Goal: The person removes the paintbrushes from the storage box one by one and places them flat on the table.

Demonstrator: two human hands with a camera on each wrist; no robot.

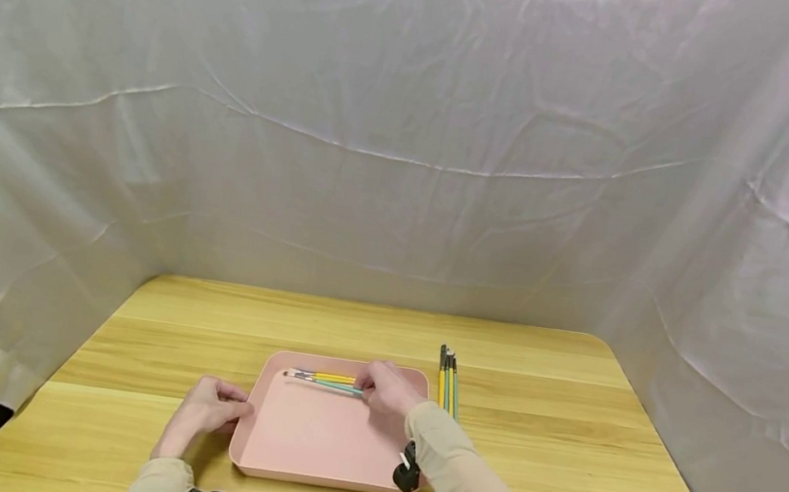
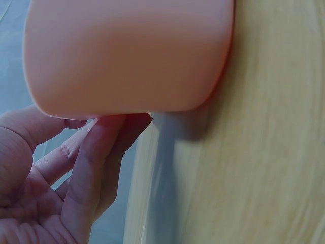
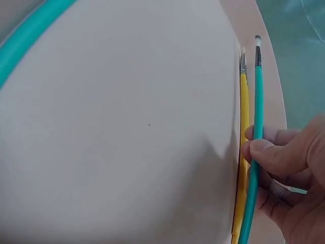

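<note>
A shallow pink tray (image 1: 315, 437) rests on the wooden table. My left hand (image 1: 208, 413) holds its left wall; in the left wrist view the fingertips meet the edge of the tray's outer wall (image 2: 137, 61). Over the far part of the tray, my right hand (image 1: 385, 388) pinches a teal paintbrush (image 3: 259, 96) between thumb and fingers, its bristles pointing away. Along the tray's far wall, next to it, lies a yellow paintbrush (image 3: 244, 101), partly behind my fingers. Both brush tips point left in the head view.
Several more yellow and teal paintbrushes (image 1: 449, 384) lie on the table just right of the tray. In the right wrist view a teal handle (image 3: 30, 35) crosses the upper left corner. Grey curtains (image 1: 399, 213) enclose the wooden table (image 1: 560, 471) at the back and sides.
</note>
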